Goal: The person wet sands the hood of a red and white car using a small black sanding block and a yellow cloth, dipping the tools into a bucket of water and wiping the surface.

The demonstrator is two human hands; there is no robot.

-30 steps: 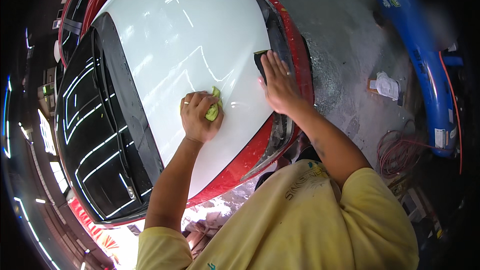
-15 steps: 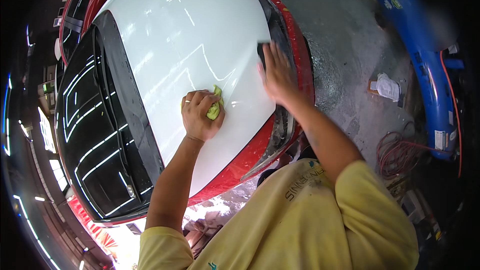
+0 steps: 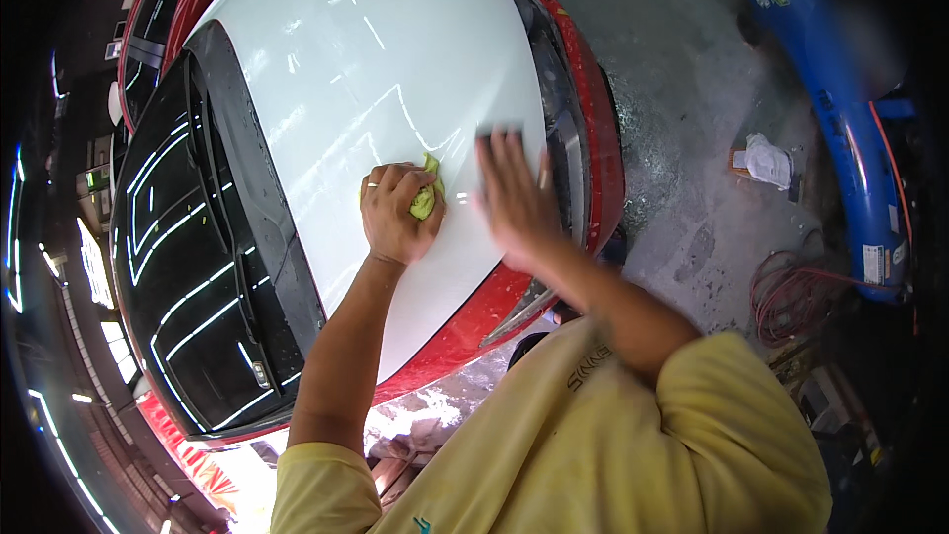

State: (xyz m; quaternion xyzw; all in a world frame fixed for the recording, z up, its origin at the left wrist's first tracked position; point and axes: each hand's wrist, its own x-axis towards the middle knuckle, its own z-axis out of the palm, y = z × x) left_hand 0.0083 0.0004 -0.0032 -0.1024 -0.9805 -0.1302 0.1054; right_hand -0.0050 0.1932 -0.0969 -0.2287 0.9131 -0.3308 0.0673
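Observation:
A white car hood (image 3: 326, 59) with red body edges lies under both hands. My left hand (image 3: 393, 216) rests on it, fingers curled round a crumpled yellow-green cloth (image 3: 424, 204). Farther right, near the hood's front edge, my right hand (image 3: 519, 200) lies flat over a dark flat pad (image 3: 485, 130) pressed to the paint. Only the pad's far edge shows past the fingertips, and motion blurs it, so its exact kind is unclear.
To the left is the dark windshield (image 3: 183, 257) with its wiper. A headlight (image 3: 565, 158) and red bumper (image 3: 605, 158) border the hood on the right. On the floor beyond stand a blue cylindrical tank (image 3: 840, 109), a coiled hose (image 3: 786, 302) and a white crumpled bag (image 3: 768, 161).
My right hand has slid with the dark pad toward the left and nearer to me, away from the headlight edge. My left hand and the cloth have stayed nearly in place.

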